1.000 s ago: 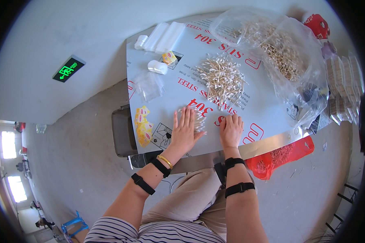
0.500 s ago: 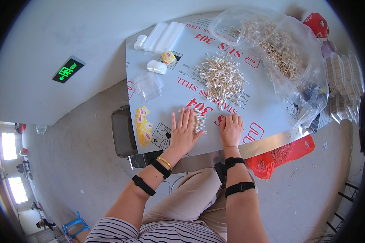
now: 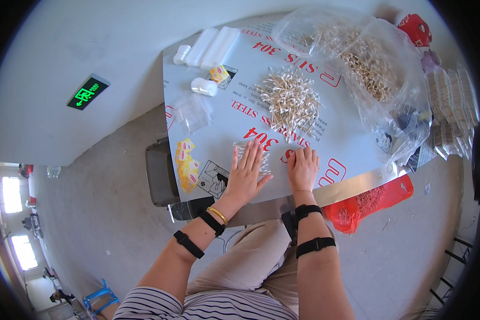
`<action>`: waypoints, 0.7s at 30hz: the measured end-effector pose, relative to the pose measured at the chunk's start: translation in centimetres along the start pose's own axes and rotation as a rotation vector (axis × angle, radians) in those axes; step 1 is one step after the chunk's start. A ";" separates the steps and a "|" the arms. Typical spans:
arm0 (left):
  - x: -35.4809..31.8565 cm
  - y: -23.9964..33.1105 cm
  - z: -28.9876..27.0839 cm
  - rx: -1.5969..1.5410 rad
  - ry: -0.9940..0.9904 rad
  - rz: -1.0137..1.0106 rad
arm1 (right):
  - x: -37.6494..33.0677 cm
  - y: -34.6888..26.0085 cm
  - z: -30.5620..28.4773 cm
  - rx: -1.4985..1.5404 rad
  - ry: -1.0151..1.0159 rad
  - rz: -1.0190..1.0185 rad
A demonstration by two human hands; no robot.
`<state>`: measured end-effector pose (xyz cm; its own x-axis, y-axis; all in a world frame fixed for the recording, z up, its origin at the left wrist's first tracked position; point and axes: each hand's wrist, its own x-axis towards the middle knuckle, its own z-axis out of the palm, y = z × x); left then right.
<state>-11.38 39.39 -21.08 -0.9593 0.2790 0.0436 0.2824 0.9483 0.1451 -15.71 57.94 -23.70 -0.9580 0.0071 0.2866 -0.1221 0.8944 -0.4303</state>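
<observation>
My left hand (image 3: 246, 172) lies flat, fingers spread, on a small clear packet of cotton swabs (image 3: 248, 152) near the table's front edge. To its right my right hand (image 3: 303, 168) rests palm down on the table sheet (image 3: 218, 122), fingers together, with nothing in it. Just beyond both hands lies a loose heap of cotton swabs (image 3: 289, 99) on the white printed sheet.
A large clear bag of swabs (image 3: 368, 64) fills the far right. Empty clear bags (image 3: 193, 109), white rolls (image 3: 204, 86) and flat packs (image 3: 213, 47) lie at the left. Packed swab rows (image 3: 450, 112) sit at the right edge. A red bag (image 3: 368, 202) hangs below the table.
</observation>
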 end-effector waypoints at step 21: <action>0.6 -2.2 1.4 -0.049 0.015 -0.032 | 0.0 0.2 0.0 0.020 0.007 -0.017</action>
<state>-12.59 37.65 -22.74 -0.9677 0.2463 0.0533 0.2520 0.9479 0.1948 -15.76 58.10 -23.82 -0.9540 -0.0053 0.2999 -0.1441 0.8852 -0.4424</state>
